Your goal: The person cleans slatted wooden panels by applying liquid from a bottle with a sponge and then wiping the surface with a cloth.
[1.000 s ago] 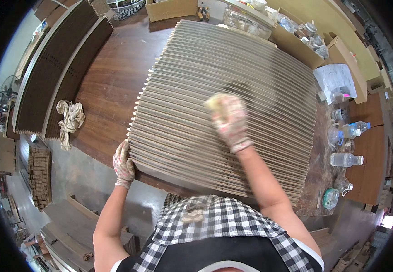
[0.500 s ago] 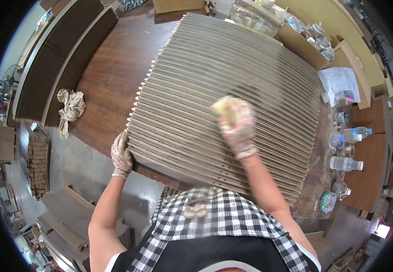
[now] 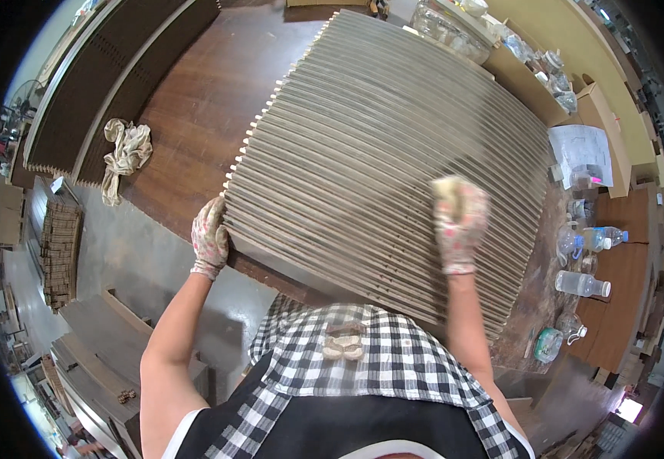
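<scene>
Many dark brown wooden strips [image 3: 378, 145] lie side by side on the table, forming a wide ribbed panel. Pale wooden pegs [image 3: 249, 132] stick out of their left ends. My left hand [image 3: 210, 237], in a floral-patterned glove, is closed round the near left corner of the strips. On the right, my gloved right hand [image 3: 463, 222] is closed on a pale yellow wad [image 3: 447, 188], which could be a sponge or a folded rag. It sits against the ribbed top, right of the middle. Motion blurs this hand, and its fingertips are partly hidden.
A crumpled cream cloth [image 3: 127, 153] lies at the table's left edge. Dark panels [image 3: 110, 84] stand at the far left. Several plastic bottles [image 3: 581, 284] line the right side, near a white paper sheet [image 3: 580, 149]. A cardboard box [image 3: 527, 80] with clear plastic items is at the far right.
My right hand has swept to the right over the strips with the yellow wad. My left hand keeps its hold on the corner. The whole view has shifted slightly.
</scene>
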